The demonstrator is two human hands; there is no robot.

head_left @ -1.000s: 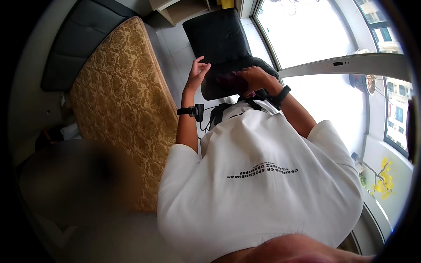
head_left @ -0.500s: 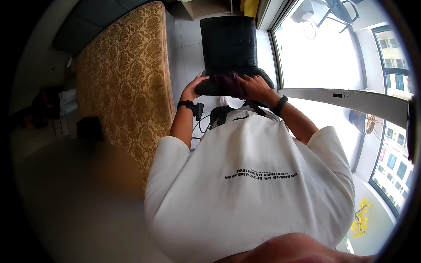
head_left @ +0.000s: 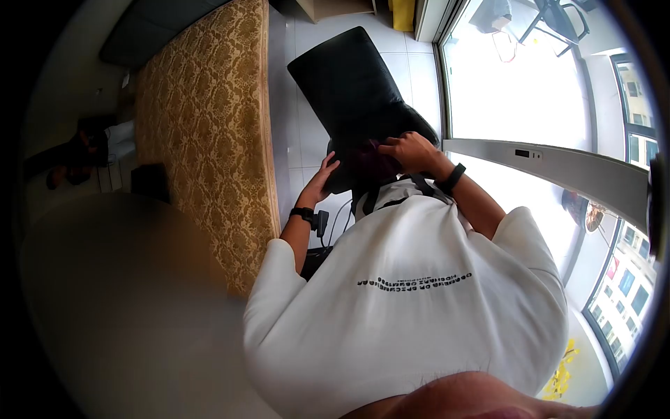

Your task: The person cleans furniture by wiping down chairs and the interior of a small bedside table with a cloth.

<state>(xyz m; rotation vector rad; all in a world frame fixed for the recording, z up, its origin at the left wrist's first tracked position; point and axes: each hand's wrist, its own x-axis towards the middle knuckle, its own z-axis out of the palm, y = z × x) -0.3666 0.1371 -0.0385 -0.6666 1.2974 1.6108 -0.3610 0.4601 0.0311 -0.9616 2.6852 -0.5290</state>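
Head view, down past the person's arms, showed a bright room. Pale floor tiles (head_left: 303, 133) ran beyond both hands, and left of the left hand (head_left: 319, 183) stretched a broad mattress in gold-brown patterned fabric (head_left: 209, 126). Right of the right hand (head_left: 413, 151), strong daylight came through a large glass door (head_left: 516, 91) in a pale frame.

Just beyond and beneath the hands stood a black, padded, leather-look chair (head_left: 349, 77), its back angled toward the mattress side. I couldn't see its base; a hard one-sided push from the right hand might, I judged, turn or tip it.

A soft, bunched, dark maroon cloth (head_left: 373, 162) lay over the seat, between the hands and against the right one, whose bent fingers were clamped on it. Should that hold loosen near the seat's edge, the cloth could slip to the floor.

Apart from it, the left hand had its fingers spread beside the seat; whether they touched it I couldn't tell. Below the left wrist drooped a thin black cable (head_left: 322, 241), which could snag if that arm swung forward.
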